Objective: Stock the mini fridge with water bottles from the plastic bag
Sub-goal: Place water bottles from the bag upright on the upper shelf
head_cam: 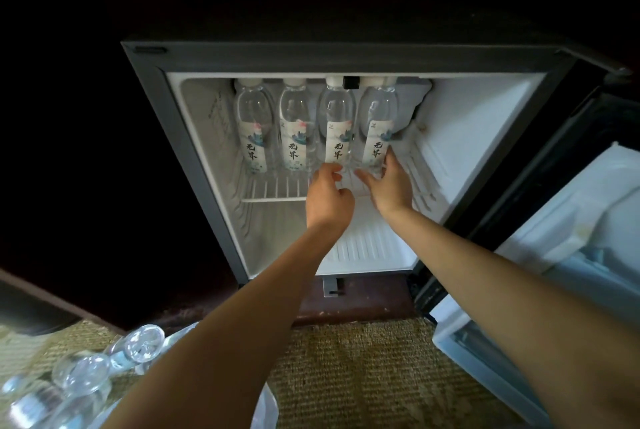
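Observation:
The mini fridge (pixel 194 138) stands open, white inside, with a wire shelf (pixel 277 191). Several clear water bottles with white labels stand in a row on that shelf. My left hand (pixel 329 196) grips the base of the third bottle (pixel 337 124) from the left. My right hand (pixel 389 186) holds the base of the rightmost bottle (pixel 377 124), thumb on its right side. More bottles (pixel 86 373) lie in a clear plastic bag (pixel 266 408) on the floor at the lower left; my left forearm hides part of the bag.
The fridge door (pixel 571 255) hangs open to the right, its white inner shelves facing me. Below the wire shelf lies the ribbed fridge floor (pixel 370 245). A woven carpet (pixel 363 369) lies before the fridge. Dark cabinet surrounds it.

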Available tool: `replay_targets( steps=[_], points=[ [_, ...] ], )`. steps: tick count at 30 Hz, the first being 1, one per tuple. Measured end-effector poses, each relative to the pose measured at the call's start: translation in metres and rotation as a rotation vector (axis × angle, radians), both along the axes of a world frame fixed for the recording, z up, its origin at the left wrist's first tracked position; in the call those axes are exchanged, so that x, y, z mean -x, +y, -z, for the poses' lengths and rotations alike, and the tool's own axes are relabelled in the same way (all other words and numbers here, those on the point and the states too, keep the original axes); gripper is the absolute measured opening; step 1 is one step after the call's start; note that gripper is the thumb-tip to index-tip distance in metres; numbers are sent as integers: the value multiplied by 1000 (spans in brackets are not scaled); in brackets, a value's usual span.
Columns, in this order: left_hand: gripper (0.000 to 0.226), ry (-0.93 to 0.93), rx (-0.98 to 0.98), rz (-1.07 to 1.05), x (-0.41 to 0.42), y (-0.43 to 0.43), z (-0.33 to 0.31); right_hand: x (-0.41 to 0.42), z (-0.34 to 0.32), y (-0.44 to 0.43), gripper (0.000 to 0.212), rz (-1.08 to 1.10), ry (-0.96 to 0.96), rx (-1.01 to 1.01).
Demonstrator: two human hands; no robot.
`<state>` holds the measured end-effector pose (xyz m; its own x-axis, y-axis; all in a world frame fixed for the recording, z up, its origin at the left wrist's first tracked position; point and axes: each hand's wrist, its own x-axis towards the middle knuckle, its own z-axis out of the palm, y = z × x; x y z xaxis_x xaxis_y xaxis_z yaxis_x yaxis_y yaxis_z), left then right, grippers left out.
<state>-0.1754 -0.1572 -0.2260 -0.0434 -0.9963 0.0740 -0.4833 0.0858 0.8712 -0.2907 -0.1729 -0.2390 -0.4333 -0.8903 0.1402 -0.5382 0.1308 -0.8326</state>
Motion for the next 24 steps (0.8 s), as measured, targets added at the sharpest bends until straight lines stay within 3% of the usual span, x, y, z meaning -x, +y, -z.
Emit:
replay_targets(
  steps=[9,13,19,21,24],
  points=[
    [48,-237,119,50,-75,48,4,-19,-12,39,61,-47,194,-128],
    [42,-419,44,217,-129,74,9,-30,-21,62,61,-274,301,-234],
    [33,-659,-170,459,-210,136,11,-66,-47,101,39,-506,258,-353],
    [27,-683,-251,507,-234,162,15,-88,-54,121,34,-595,254,-412],
    [23,-657,-303,511,-257,196,34,-141,-47,156,29,-643,98,-403]
  ],
)
